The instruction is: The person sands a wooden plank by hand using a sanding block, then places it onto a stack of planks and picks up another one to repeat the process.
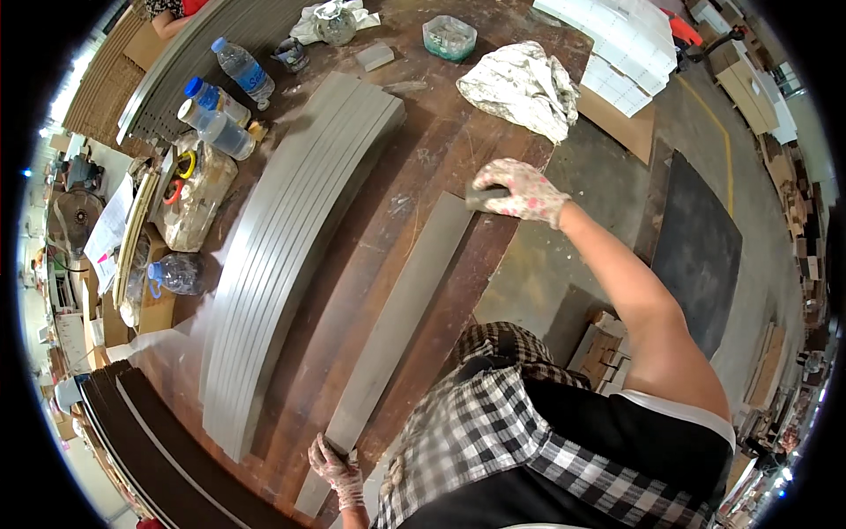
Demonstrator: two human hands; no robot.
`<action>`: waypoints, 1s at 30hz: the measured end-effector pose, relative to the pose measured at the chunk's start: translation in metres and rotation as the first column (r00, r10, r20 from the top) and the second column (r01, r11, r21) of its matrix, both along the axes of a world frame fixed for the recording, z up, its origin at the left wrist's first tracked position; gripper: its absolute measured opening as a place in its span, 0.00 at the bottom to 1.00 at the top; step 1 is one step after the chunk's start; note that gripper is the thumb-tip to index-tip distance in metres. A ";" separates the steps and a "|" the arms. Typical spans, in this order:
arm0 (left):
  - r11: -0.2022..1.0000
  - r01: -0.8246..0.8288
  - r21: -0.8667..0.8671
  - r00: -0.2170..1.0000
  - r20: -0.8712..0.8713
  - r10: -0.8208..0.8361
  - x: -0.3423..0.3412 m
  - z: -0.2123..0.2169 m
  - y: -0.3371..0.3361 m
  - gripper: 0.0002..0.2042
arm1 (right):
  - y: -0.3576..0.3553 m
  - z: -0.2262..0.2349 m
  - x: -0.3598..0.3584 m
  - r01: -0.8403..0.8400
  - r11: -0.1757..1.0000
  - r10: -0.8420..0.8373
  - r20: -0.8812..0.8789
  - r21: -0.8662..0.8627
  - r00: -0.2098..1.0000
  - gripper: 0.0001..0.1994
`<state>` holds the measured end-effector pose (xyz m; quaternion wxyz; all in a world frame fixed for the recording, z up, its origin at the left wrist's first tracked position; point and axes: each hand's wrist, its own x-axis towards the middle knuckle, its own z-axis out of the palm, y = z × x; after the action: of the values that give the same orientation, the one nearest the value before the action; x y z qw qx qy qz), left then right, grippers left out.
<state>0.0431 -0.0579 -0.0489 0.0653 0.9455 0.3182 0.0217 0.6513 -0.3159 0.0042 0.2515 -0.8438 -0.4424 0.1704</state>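
A long, flat grey strip [401, 326] lies slanting across the brown worktable. My left hand [337, 469], in a thin patterned glove, is at the strip's near part, fingers over one edge and thumb near the other. At the far end is my right hand [522, 190], in a white glove with pink spots. Its fingers and thumb curl round a small dark grey block [482, 197], partly hidden, that touches or nearly touches the strip's end. Left of the strip stands a row of similar grey strips [295, 238], packed side by side and slightly curved in this view.
Bottles [231, 137], a wrapped bundle [198, 203] and scissors [176, 189] crowd the table's left side. Farther back are a crumpled cloth [522, 88], a plastic tub [449, 40] and a small block [375, 56]. White boxes [617, 53] stand beyond the right edge. Dark strips [167, 458] lie near left.
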 end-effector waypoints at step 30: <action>0.992 0.110 -0.054 0.989 -0.094 -0.114 -0.002 0.005 0.014 0.43 | 0.034 -0.044 -0.201 0.148 0.854 -0.275 0.192 0.498 0.942 0.19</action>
<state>0.0410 -0.0435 -0.0443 0.0738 0.9600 0.2678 -0.0357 0.4507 -0.2820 -0.0393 0.4092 -0.8145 -0.4029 -0.0831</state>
